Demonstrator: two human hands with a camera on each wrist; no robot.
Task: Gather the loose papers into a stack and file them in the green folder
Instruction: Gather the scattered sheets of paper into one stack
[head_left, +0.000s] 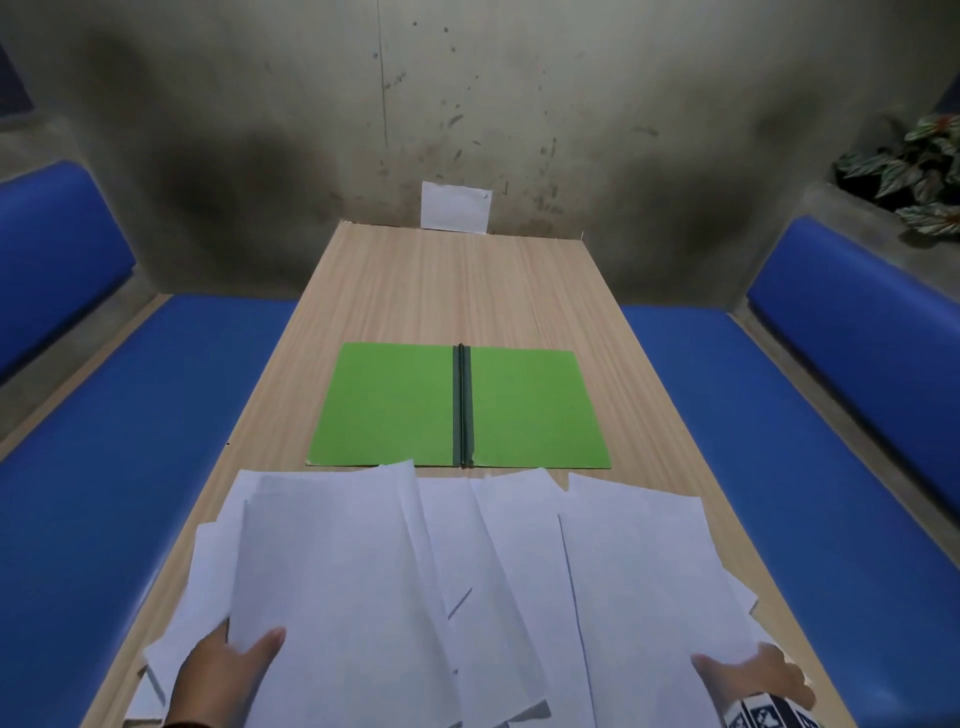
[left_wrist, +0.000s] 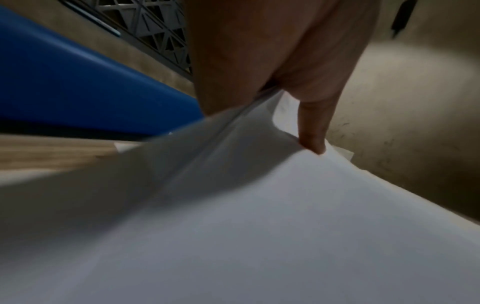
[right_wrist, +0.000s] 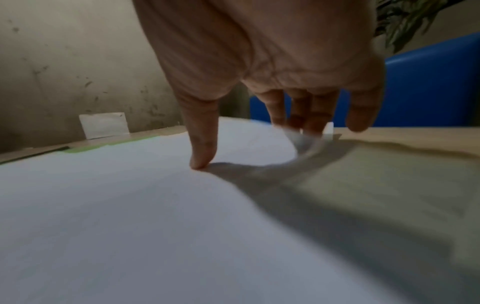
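The green folder (head_left: 395, 405) lies open and flat in the middle of the wooden table (head_left: 447, 291), its dark spine (head_left: 462, 405) running away from me. Several loose white papers (head_left: 467, 582) lie fanned and overlapping just in front of it, reaching both table edges. My left hand (head_left: 234, 657) pinches the left sheets, with the thumb (left_wrist: 311, 133) on top and the other fingers hidden beneath. My right hand (head_left: 753, 670) holds the right edge of the fan, its thumb (right_wrist: 201, 152) pressing on top while the fingers (right_wrist: 309, 115) lift the edge.
Blue padded benches (head_left: 130, 467) (head_left: 779, 441) run along both sides of the table. A small white card (head_left: 454, 207) leans on the stained wall at the far end. A potted plant (head_left: 914, 171) stands on a ledge at the back right.
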